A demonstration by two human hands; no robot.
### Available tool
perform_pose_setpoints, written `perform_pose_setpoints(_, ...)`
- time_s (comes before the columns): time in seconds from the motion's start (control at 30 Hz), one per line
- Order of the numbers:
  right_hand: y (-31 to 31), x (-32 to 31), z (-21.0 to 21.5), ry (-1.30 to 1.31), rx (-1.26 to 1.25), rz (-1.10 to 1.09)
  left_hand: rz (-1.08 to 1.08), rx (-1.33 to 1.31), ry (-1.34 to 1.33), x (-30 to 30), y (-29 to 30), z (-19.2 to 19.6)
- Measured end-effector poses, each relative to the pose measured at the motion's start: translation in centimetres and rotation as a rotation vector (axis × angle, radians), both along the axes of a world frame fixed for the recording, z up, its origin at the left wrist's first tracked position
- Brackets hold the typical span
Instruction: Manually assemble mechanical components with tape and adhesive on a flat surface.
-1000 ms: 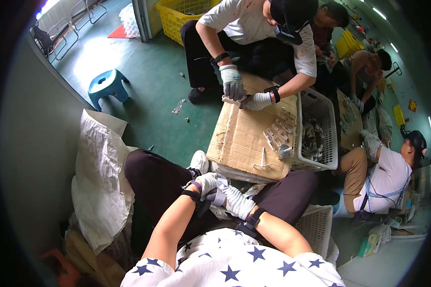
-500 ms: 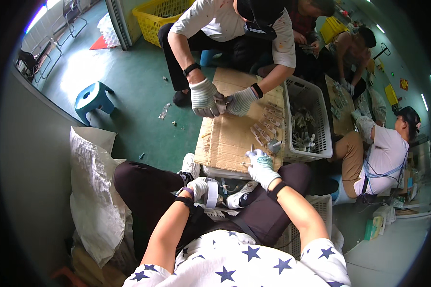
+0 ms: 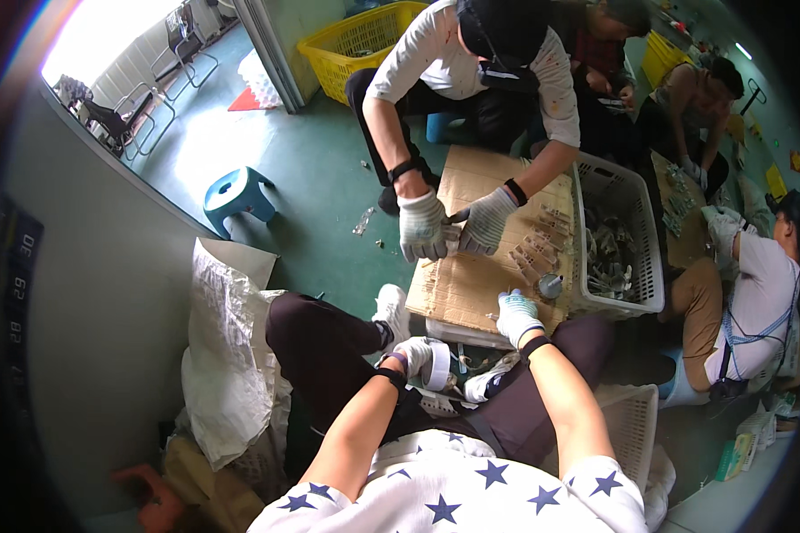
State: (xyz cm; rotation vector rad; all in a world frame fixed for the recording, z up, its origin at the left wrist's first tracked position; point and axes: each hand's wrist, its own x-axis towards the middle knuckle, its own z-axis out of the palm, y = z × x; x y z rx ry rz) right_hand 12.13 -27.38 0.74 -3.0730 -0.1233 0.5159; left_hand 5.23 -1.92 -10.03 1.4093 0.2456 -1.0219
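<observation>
Pale plastic pieces [image 3: 535, 245] were laid out, but a white curved band [image 3: 438, 366] was clasped by the gloved left hand [image 3: 412, 354], right hand [image 3: 517, 318] grasp unclear.

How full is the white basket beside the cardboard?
Partly full: small pieces lie inside the white basket, and its inner walls show above them.

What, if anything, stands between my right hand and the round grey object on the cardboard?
Nothing visible: your right hand is at the near edge of the cardboard, and the round grey object sits just beyond, slightly to the right. The co-worker's gloved hands are farther off, to the left.
</observation>
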Motion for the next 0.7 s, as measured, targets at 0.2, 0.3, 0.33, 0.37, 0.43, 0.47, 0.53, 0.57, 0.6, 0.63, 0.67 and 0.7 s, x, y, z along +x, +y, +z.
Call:
perform_pose_setpoints(0.2,-0.7,0.3,-1.3,0.013,-0.036,0.019,0.130,-0.001,0.072,-0.2,-1.3,1.8)
perform_pose_setpoints(0.3,-0.8,0.0,-1.4,0.032,-0.036,-0.010,0.133,0.002,0.087,-0.6,-2.0,4.6)
perform_pose_setpoints(0.33,-0.8,0.0,-1.3,0.034,-0.033,-0.003,0.124,0.042,0.082,-0.8,-2.2,5.6)
perform_pose_setpoints(0.37,-0.7,0.0,-1.1,0.036,-0.038,0.012,0.112,0.062,0.041,-0.9,-2.4,6.6)
perform_pose_setpoints(0.43,-0.6,0.2,-0.8,0.051,-0.043,0.005,0.171,0.051,0.063,-0.9,-2.5,8.3)
perform_pose_setpoints(0.47,-0.5,0.3,-0.6,0.062,-0.055,0.014,0.199,0.038,0.073,-0.9,-2.6,9.0)
perform_pose_setpoints(0.53,-0.4,0.7,-0.2,0.119,-0.079,0.032,0.241,-0.049,0.195,-0.6,-2.4,9.9)
perform_pose_setpoints(0.57,-0.2,0.8,0.1,0.144,-0.089,0.041,0.222,-0.062,0.181,-0.6,-2.3,10.2)
perform_pose_setpoints(0.6,-0.1,0.8,0.2,0.179,-0.096,0.050,0.249,-0.051,0.209,-0.5,-2.1,10.3)
perform_pose_setpoints(0.63,-0.1,0.8,0.4,0.145,-0.093,0.019,0.184,-0.069,0.150,-0.6,-1.9,10.2)
perform_pose_setpoints(0.67,0.1,0.8,0.6,0.120,-0.093,-0.012,0.094,-0.123,0.108,-0.7,-1.7,10.1)
perform_pose_setpoints(0.7,0.1,0.7,0.8,0.115,-0.074,-0.030,0.156,-0.070,0.084,-0.9,-1.6,9.9)
